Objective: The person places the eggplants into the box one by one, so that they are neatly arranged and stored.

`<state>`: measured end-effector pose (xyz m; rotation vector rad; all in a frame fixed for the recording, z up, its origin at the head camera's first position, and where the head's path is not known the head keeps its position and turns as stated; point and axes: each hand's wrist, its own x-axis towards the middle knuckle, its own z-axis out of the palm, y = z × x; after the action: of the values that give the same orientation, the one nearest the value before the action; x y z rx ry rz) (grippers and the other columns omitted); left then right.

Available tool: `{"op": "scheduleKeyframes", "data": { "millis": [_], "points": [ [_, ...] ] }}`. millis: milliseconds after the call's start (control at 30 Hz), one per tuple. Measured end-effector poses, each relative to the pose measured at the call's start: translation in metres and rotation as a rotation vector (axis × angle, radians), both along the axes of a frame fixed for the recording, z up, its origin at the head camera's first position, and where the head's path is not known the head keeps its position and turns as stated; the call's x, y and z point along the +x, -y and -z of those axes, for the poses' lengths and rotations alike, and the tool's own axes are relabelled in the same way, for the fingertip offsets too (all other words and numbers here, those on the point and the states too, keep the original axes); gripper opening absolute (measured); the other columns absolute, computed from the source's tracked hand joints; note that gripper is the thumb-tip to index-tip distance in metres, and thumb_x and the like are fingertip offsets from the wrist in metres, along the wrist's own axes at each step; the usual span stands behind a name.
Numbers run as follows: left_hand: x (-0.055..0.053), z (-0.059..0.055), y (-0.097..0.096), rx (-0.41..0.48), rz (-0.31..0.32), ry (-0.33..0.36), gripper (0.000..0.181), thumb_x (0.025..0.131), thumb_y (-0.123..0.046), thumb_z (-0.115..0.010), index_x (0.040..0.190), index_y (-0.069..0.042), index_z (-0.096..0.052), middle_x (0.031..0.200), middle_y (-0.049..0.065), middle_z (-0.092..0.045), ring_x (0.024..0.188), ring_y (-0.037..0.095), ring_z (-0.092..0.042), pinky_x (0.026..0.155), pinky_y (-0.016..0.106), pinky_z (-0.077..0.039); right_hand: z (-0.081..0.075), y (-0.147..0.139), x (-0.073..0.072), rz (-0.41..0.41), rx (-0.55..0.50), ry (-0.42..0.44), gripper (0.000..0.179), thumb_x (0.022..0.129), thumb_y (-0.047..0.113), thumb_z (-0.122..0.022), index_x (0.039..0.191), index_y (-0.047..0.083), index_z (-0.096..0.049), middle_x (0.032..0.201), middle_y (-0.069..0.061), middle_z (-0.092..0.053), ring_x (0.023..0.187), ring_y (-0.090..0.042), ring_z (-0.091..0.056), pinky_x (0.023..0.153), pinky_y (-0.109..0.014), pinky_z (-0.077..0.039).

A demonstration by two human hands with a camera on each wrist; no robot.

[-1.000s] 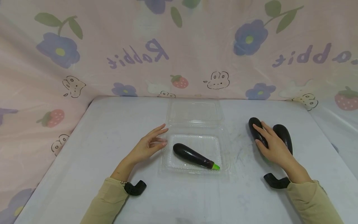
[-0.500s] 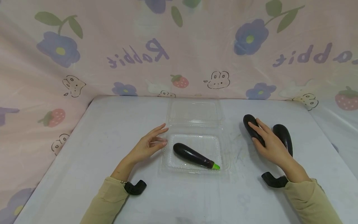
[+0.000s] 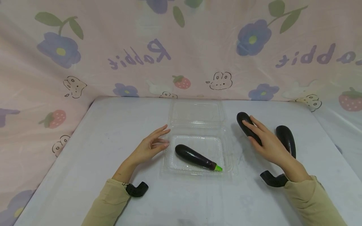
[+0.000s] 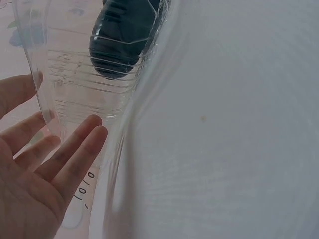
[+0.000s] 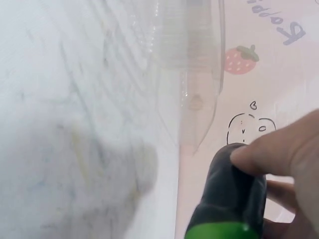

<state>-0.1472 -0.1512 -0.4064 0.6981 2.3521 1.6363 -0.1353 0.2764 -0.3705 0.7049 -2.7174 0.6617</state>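
Observation:
An eggplant (image 3: 245, 124) with a green stem end (image 5: 222, 231) is gripped by my right hand (image 3: 268, 144), thumb on one side and fingers on the other. It casts a shadow on the table to the right of a clear plastic clamshell box (image 3: 169, 163). Inside that box's base lies another dark eggplant (image 3: 195, 157), slanted, its green tip toward the lower right. At the box's left edge my left hand (image 3: 148, 147) holds its fingers extended and loosely spread, fingertips right by the clear wall (image 4: 94, 99).
A third eggplant (image 3: 286, 139) lies on the white table (image 3: 99, 163) behind the right wrist, its lower end hidden. The box's opened lid (image 3: 197, 112) lies flat toward the back. Behind the table hangs a pink patterned curtain (image 3: 198, 56). Each wrist carries a black camera mount (image 3: 137, 189).
My right hand has carried the gripped eggplant leftward, away from the third one and closer to the box. The left hand and the eggplant in the box have stayed put.

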Motion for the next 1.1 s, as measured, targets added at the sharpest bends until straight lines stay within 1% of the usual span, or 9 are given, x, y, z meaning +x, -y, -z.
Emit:
{"op": "scheduleKeyframes", "data": {
  "millis": [100, 267, 533, 667, 800, 900, 1100],
  "points": [
    [0.0, 0.0, 0.0, 0.004, 0.001, 0.001, 0.055, 0.093, -0.014, -0.064, 0.144, -0.006, -0.042, 0.159, 0.005, -0.023, 0.118, 0.031, -0.057, 0.096, 0.033, -0.051, -0.003, 0.006, 0.0, -0.01, 0.001, 0.003, 0.062, 0.087, -0.004, -0.064, 0.144, 0.009, -0.043, 0.152, -0.022, -0.031, 0.126, -0.05, -0.042, 0.087, -0.06, -0.045],
    [0.0, 0.0, 0.0, 0.002, -0.002, 0.001, 0.056, 0.093, -0.015, -0.064, 0.144, -0.007, -0.043, 0.159, 0.004, -0.023, 0.118, 0.031, -0.058, 0.096, 0.033, -0.051, -0.01, 0.016, 0.001, -0.036, -0.001, 0.0, 0.063, 0.086, -0.004, -0.064, 0.144, 0.01, -0.044, 0.153, -0.021, -0.031, 0.128, -0.049, -0.042, 0.087, -0.06, -0.046],
    [0.0, 0.001, 0.0, -0.002, -0.004, -0.007, 0.055, 0.093, -0.015, -0.064, 0.144, -0.007, -0.043, 0.159, 0.006, -0.023, 0.117, 0.03, -0.058, 0.097, 0.035, -0.051, -0.019, 0.03, 0.0, -0.075, 0.008, 0.033, 0.059, 0.089, -0.001, -0.063, 0.144, 0.011, -0.043, 0.156, -0.016, -0.027, 0.131, -0.046, -0.039, 0.092, -0.06, -0.045],
    [0.0, 0.001, -0.001, -0.004, -0.004, -0.005, 0.055, 0.093, -0.015, -0.064, 0.144, -0.006, -0.043, 0.159, 0.006, -0.023, 0.117, 0.03, -0.058, 0.097, 0.036, -0.051, -0.023, 0.035, 0.0, -0.097, 0.011, 0.045, 0.058, 0.091, 0.0, -0.061, 0.145, 0.011, -0.043, 0.156, -0.016, -0.027, 0.133, -0.045, -0.038, 0.094, -0.059, -0.044],
    [-0.001, 0.0, -0.001, -0.004, -0.002, 0.002, 0.055, 0.093, -0.015, -0.064, 0.144, -0.006, -0.043, 0.159, 0.006, -0.023, 0.118, 0.03, -0.058, 0.097, 0.035, -0.051, -0.025, 0.04, 0.0, -0.114, 0.026, 0.042, 0.057, 0.091, 0.0, -0.061, 0.144, 0.011, -0.044, 0.155, -0.017, -0.028, 0.132, -0.045, -0.039, 0.093, -0.058, -0.046],
    [0.0, 0.0, -0.001, -0.004, -0.004, 0.005, 0.055, 0.093, -0.015, -0.064, 0.144, -0.006, -0.043, 0.159, 0.006, -0.023, 0.118, 0.03, -0.058, 0.096, 0.034, -0.051, -0.027, 0.044, 0.0, -0.141, 0.031, 0.038, 0.056, 0.09, 0.0, -0.061, 0.143, 0.01, -0.045, 0.155, -0.016, -0.029, 0.131, -0.045, -0.04, 0.093, -0.058, -0.047],
    [0.0, 0.0, -0.001, -0.007, -0.008, 0.002, 0.055, 0.093, -0.014, -0.064, 0.144, -0.006, -0.043, 0.159, 0.005, -0.023, 0.118, 0.031, -0.057, 0.096, 0.034, -0.051, -0.031, 0.051, -0.003, -0.222, 0.026, 0.043, 0.056, 0.091, 0.0, -0.061, 0.144, 0.011, -0.044, 0.155, -0.016, -0.029, 0.131, -0.043, -0.041, 0.091, -0.054, -0.049]
  ]
}}
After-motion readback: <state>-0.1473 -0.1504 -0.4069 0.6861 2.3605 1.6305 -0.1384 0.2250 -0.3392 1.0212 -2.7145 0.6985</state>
